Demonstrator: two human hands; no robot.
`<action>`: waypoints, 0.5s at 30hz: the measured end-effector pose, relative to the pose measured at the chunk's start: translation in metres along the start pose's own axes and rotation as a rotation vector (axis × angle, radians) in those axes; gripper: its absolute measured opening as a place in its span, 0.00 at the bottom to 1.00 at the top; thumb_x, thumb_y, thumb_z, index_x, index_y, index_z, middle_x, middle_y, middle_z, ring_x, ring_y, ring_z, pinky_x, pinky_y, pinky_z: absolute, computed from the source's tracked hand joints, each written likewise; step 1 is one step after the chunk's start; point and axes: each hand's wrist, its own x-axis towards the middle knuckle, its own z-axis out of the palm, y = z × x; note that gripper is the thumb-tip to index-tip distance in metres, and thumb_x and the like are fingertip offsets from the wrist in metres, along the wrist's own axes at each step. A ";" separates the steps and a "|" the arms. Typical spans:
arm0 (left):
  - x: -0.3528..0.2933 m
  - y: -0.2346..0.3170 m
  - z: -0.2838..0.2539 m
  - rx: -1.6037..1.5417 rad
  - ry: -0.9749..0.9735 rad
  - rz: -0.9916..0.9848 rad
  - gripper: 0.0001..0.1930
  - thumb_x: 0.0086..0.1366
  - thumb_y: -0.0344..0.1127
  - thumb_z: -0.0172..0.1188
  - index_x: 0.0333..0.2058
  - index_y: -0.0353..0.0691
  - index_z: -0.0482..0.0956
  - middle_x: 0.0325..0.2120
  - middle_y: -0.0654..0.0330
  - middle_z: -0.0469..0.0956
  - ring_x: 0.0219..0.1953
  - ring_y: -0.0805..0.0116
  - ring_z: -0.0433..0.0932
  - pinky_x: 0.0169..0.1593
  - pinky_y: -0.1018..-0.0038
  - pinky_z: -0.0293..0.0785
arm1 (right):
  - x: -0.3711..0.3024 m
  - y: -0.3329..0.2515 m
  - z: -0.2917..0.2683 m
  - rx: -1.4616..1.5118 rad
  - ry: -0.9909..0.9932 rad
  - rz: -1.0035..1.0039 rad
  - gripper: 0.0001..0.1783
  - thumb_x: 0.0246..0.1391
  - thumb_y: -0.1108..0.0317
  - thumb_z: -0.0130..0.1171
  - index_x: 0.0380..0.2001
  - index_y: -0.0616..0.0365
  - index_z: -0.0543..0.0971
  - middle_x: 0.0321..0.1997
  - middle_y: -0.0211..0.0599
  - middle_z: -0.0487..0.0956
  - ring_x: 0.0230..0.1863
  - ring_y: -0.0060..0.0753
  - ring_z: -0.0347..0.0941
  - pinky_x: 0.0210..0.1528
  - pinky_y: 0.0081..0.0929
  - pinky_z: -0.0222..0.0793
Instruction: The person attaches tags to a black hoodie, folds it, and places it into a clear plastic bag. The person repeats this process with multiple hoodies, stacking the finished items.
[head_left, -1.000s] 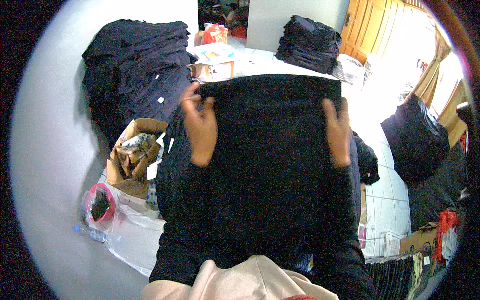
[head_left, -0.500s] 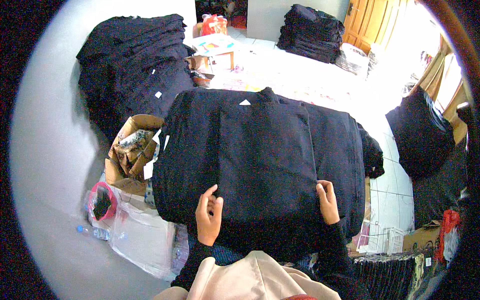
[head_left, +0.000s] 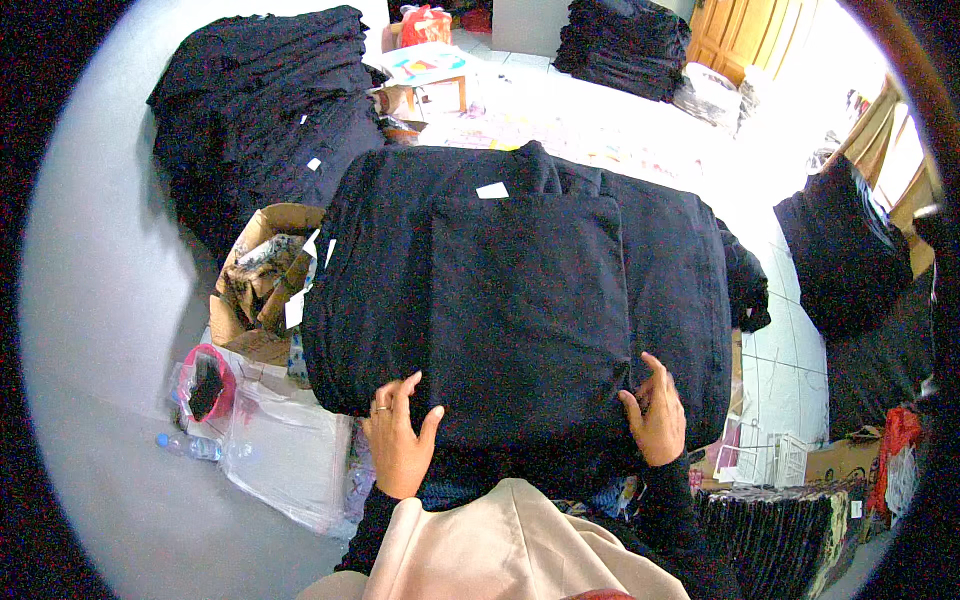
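A folded black garment (head_left: 530, 310) lies flat in front of me, on top of a wide pile of black cloth (head_left: 675, 290). Beyond its far edge a white paper tag (head_left: 492, 190) rests on the dark fabric. At the near left corner of the garment is my left hand (head_left: 402, 440), thumb and fingers spread, a ring on one finger. My right hand (head_left: 658, 418) hovers at or just touches the near right edge, fingers apart. Neither hand grips the cloth. Black sleeves cover both forearms.
Left of the pile stands an open cardboard box (head_left: 235, 320), with a pink-rimmed bin (head_left: 226, 385), a plastic bottle (head_left: 190, 446) and clear plastic sheets (head_left: 285, 455) nearer. Tall black cloth stacks stand at far left (head_left: 265, 110), far back (head_left: 620, 50) and right (head_left: 845, 250).
My right hand has let go of the garment's edge and its fingers have spread. My left hand has moved slightly left and opened wider. The white tag shows more. The view has tilted down.
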 end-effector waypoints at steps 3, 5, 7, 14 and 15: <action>0.010 0.016 0.019 -0.009 0.030 0.277 0.24 0.56 0.42 0.58 0.51 0.44 0.69 0.51 0.57 0.67 0.54 0.54 0.64 0.54 0.57 0.59 | -0.002 -0.027 0.011 0.028 0.135 -0.320 0.37 0.41 0.67 0.63 0.57 0.55 0.62 0.58 0.45 0.64 0.60 0.51 0.59 0.61 0.45 0.52; 0.017 0.025 0.034 0.006 -0.150 0.538 0.26 0.59 0.47 0.55 0.55 0.48 0.66 0.58 0.56 0.60 0.60 0.52 0.58 0.59 0.55 0.55 | -0.009 -0.048 0.028 0.083 -0.151 -0.488 0.38 0.47 0.58 0.60 0.61 0.52 0.58 0.66 0.42 0.55 0.67 0.49 0.48 0.65 0.48 0.43; 0.025 0.022 0.040 0.133 -0.234 0.544 0.29 0.59 0.50 0.53 0.58 0.53 0.62 0.62 0.56 0.54 0.63 0.50 0.51 0.62 0.53 0.49 | -0.008 -0.053 0.037 -0.130 -0.345 -0.490 0.38 0.51 0.47 0.53 0.63 0.46 0.55 0.69 0.37 0.48 0.70 0.47 0.40 0.67 0.50 0.37; 0.102 -0.017 0.046 0.414 -0.240 0.568 0.32 0.60 0.62 0.42 0.62 0.62 0.55 0.65 0.57 0.43 0.66 0.51 0.42 0.63 0.45 0.38 | 0.105 -0.005 0.046 -0.206 -0.113 -0.644 0.33 0.53 0.44 0.48 0.62 0.36 0.60 0.70 0.36 0.47 0.69 0.57 0.36 0.65 0.57 0.36; 0.121 -0.019 0.050 0.427 -0.167 0.619 0.32 0.60 0.63 0.42 0.62 0.62 0.55 0.66 0.57 0.42 0.67 0.50 0.41 0.63 0.45 0.37 | 0.128 -0.002 0.050 -0.170 -0.104 -0.670 0.32 0.54 0.45 0.47 0.62 0.35 0.59 0.70 0.34 0.45 0.69 0.58 0.34 0.65 0.59 0.36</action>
